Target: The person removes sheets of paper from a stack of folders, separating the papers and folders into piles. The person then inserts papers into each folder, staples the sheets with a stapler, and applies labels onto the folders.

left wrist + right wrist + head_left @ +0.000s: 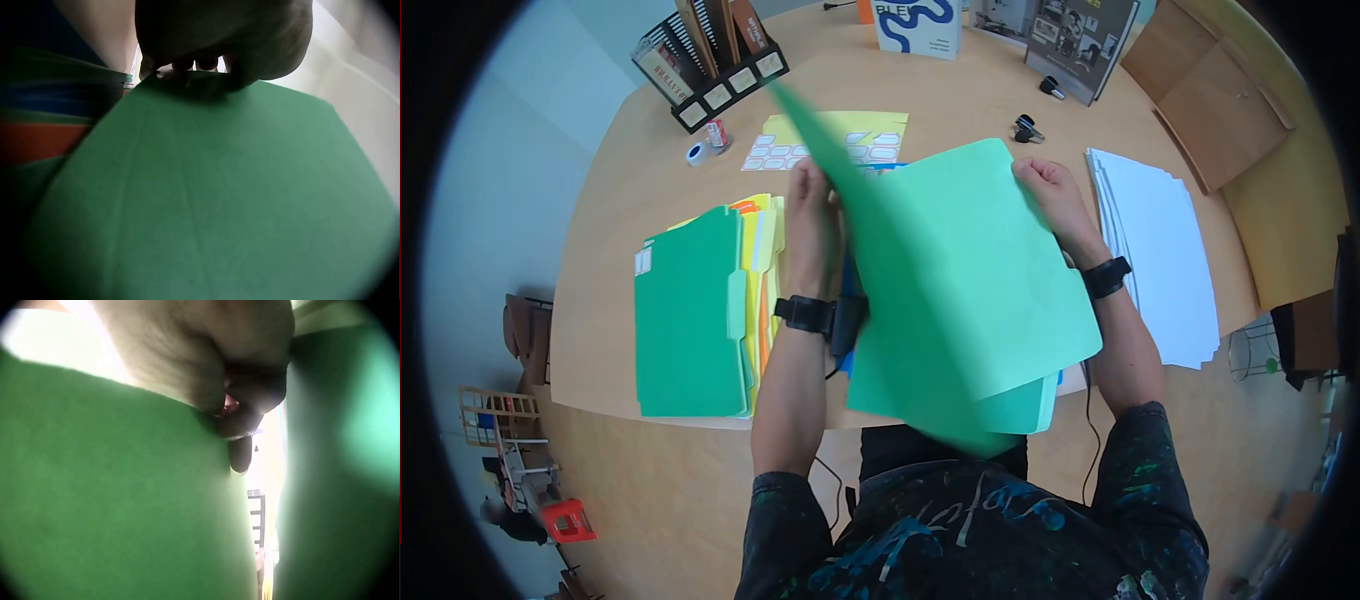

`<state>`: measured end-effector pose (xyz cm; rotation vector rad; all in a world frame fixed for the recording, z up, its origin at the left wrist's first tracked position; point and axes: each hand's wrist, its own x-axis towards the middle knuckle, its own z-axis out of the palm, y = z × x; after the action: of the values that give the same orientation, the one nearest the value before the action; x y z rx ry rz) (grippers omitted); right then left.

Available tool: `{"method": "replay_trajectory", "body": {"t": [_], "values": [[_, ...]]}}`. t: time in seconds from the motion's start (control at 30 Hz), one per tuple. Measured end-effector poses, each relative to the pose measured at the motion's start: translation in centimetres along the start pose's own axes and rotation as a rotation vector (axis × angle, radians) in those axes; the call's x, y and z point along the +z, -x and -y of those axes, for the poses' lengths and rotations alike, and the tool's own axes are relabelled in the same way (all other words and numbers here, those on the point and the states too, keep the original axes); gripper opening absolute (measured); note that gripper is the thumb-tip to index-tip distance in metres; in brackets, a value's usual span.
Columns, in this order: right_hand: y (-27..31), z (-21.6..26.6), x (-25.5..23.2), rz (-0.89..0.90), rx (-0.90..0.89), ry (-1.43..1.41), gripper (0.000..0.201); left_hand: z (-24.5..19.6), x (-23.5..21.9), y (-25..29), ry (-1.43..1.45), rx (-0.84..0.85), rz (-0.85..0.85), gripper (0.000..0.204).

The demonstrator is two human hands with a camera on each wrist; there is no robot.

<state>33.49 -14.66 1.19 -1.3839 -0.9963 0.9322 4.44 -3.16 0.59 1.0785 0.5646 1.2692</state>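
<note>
A green file folder (1000, 270) stands spread open in front of the person's body, its left flap blurred and upright. On the left, the left hand (812, 212) grips that flap by its edge; the left wrist view has the fingers curled over the folder's edge (206, 162). The right hand (1052, 192) pinches the upper right edge of the other panel, and the right wrist view shows thumb and fingers closed on the green sheet (119, 481). Under the open folder, more green folder edges (1040, 405) stick out at the bottom.
A stack of green, yellow and orange folders (690, 320) lies left, a pile of white paper (1160, 260) right. Behind are label sheets (775, 155), a small can (717, 137), a tape roll (695, 154), keys (1027, 130), a black file rack (730, 90) and standing books (1080, 45).
</note>
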Motion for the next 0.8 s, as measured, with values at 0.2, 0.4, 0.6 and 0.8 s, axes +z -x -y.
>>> {"method": "replay_trajectory", "body": {"t": [0.2, 0.4, 0.6, 0.8], "values": [[-0.7, 0.2, -2.9, -0.277, -0.202, 0.537, 0.032, 1.6, -4.0, -1.0, 0.673, -0.228, 0.108, 0.022], [-1.8, -2.7, -9.1, -0.904, -0.521, 1.432, 0.038, 0.9, -4.7, -2.3, 0.785, -0.496, -0.214, 0.016], [-0.2, 0.3, -8.4, -0.681, 0.334, 1.362, 0.045, 1.4, -7.4, -4.4, 0.937, -0.775, -0.266, 0.011], [-0.6, -0.4, -9.7, -0.765, 0.287, 1.358, 0.039, 2.4, -7.7, -3.2, 0.967, -0.661, -0.264, 0.011]]}}
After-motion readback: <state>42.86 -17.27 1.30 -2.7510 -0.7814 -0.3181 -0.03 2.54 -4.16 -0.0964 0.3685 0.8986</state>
